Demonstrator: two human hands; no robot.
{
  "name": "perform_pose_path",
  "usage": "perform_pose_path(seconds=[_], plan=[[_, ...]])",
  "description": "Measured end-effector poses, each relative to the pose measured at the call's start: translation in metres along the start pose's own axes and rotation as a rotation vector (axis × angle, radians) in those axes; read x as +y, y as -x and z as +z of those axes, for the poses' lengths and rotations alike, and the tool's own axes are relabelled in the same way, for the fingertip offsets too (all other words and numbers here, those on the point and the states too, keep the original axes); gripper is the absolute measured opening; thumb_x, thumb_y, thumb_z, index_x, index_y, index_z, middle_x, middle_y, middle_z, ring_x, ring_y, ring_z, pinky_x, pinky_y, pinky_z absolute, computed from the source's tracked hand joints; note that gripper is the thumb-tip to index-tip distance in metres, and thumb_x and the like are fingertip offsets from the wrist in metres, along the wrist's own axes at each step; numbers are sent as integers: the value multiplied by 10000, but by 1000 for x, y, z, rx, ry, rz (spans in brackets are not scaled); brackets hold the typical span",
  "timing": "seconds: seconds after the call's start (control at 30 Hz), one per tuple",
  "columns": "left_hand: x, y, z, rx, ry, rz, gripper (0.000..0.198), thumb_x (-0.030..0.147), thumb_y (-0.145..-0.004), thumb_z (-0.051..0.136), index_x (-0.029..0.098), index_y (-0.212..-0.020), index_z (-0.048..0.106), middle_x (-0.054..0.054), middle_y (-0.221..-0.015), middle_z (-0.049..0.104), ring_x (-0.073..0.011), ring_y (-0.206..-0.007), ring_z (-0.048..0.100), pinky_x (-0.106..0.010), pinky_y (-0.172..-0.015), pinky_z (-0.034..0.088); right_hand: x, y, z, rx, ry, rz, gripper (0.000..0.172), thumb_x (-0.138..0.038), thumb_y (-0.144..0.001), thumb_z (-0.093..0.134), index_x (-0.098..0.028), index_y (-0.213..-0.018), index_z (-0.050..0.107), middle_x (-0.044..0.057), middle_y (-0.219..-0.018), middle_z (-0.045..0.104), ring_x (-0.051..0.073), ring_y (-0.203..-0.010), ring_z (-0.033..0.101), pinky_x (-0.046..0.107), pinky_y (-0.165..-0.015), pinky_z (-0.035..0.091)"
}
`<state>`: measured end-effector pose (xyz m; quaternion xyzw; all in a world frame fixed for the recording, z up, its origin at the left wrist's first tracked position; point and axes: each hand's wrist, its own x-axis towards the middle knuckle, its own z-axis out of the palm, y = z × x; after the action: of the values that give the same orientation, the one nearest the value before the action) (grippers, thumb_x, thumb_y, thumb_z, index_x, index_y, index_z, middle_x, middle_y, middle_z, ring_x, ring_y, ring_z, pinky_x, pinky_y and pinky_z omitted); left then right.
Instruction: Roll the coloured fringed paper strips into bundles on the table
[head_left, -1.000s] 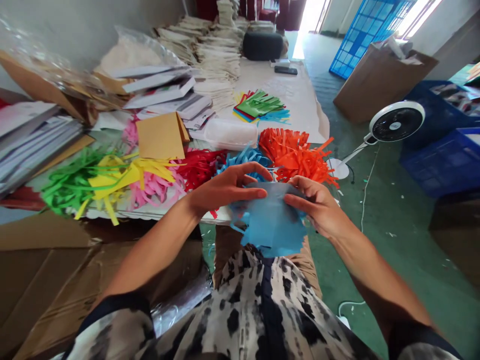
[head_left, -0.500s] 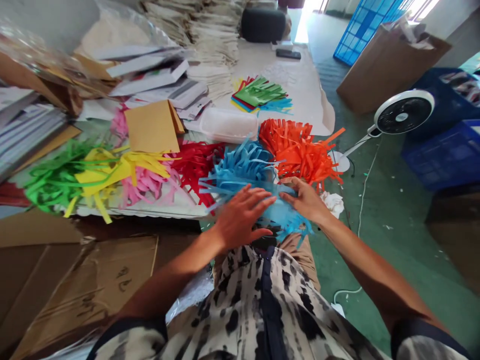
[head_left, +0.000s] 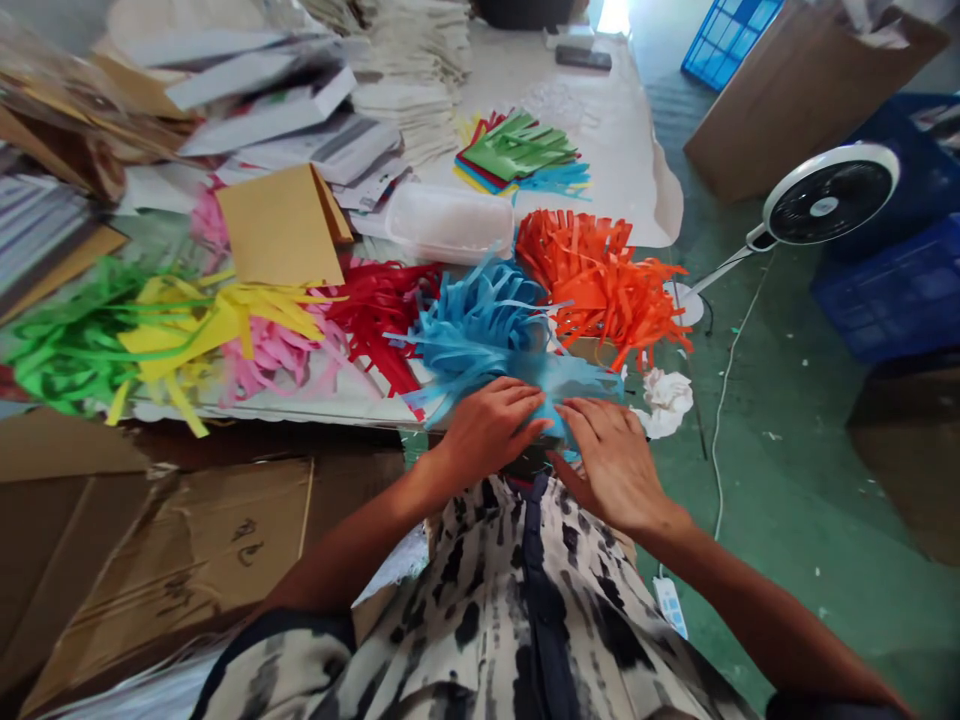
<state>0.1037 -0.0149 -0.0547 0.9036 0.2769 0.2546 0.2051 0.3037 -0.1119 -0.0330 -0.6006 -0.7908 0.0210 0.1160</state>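
While both hands bear down on it, the blue fringed paper (head_left: 551, 385) lies right under the fingertips, at the near edge of the table (head_left: 315, 418), its cut strips fanning away into a loose blue bunch. The left hand (head_left: 489, 430) and the right hand (head_left: 616, 465) sit close together, almost touching at the fingertips, with the fingers lying over the paper; I cannot tell whether they pinch it or only press it flat.

Compared with the frame half a second earlier, the right hand has dropped lower and now lies flatter beside the left, and less of the blue paper hangs below the hands.

An orange fringed bunch (head_left: 600, 280) touches the blue on the far side, and a red one (head_left: 379, 310) lies just to its left, followed by pink (head_left: 270, 355), yellow (head_left: 225, 320) and green (head_left: 82, 340) ones. A plastic tub (head_left: 450, 222) sits behind them, and crumpled white tissue (head_left: 664, 402) lies just beyond the right hand.
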Motion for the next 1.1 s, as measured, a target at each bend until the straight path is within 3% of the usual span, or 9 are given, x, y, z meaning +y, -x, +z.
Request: perform_pose_path(seconds=[0.17, 0.27, 0.47, 0.63, 0.83, 0.97, 1.1], plan=[[2, -6, -9, -96, -45, 44, 488, 494, -975, 684, 112, -1279, 707, -145, -1264, 762, -323, -1177, 687, -492, -1014, 578, 9, -4, 14, 136, 55, -19, 278, -256, -1033, 554, -180, -1260, 696, 133, -1276, 756, 315, -1191, 651, 486, -1038, 452], [4, -6, -10, -132, -104, 52, 445, 391, -953, 710, 119, -1305, 694, -148, -1288, 751, -341, -1186, 678, -505, -998, 575, 16, -7, 12, 162, 37, -54, 236, -221, -1034, 546, -205, -1167, 740, 108, -1222, 778, 291, -1164, 663, 476, -1061, 436], [0, -5, -8, -127, -130, 108, 444, 142, -872, 650, 132, -1314, 695, -134, -1281, 761, -309, -1169, 696, -479, -1001, 583, 21, -4, 4, 31, -80, -89, 338, -357, -1031, 559, -194, -1295, 692, 118, -1366, 717, 312, -1237, 629, 514, -1108, 420], [-4, -5, -5, -58, -129, 123, 313, 196, -956, 596, 151, -1227, 744, -114, -1195, 795, -288, -1112, 731, -452, -940, 602, 17, -8, 9, 62, -87, -43, 414, -408, -1031, 574, -186, -1371, 652, 129, -1399, 699, 317, -1278, 613, 530, -1132, 409], [2, 9, -4, 65, -231, 151, 240, 221, -1028, 567, 161, -1177, 745, -94, -1144, 811, -262, -1071, 740, -418, -904, 581, 27, -7, 11, 129, -26, -137, 308, -217, -1044, 555, -260, -1301, 719, 30, -1317, 769, 253, -1227, 661, 492, -1164, 389], [12, 23, -9, -4, -247, 144, 175, 200, -1019, 586, 197, -1083, 748, -70, -1046, 814, -236, -1005, 733, -389, -867, 542, 38, 11, 3, 75, -51, -204, 322, -168, -1022, 566, -258, -1284, 731, 13, -1252, 796, 242, -1161, 689, 481, -1111, 415], [15, 26, -11, -35, -178, 93, 161, 207, -1020, 594, 196, -1090, 739, -74, -1049, 805, -230, -983, 716, -380, -839, 514, 37, 19, -7, -51, -115, -122, 311, -196, -1016, 560, -236, -1268, 738, 37, -1259, 787, 268, -1140, 685, 458, -1003, 454]])
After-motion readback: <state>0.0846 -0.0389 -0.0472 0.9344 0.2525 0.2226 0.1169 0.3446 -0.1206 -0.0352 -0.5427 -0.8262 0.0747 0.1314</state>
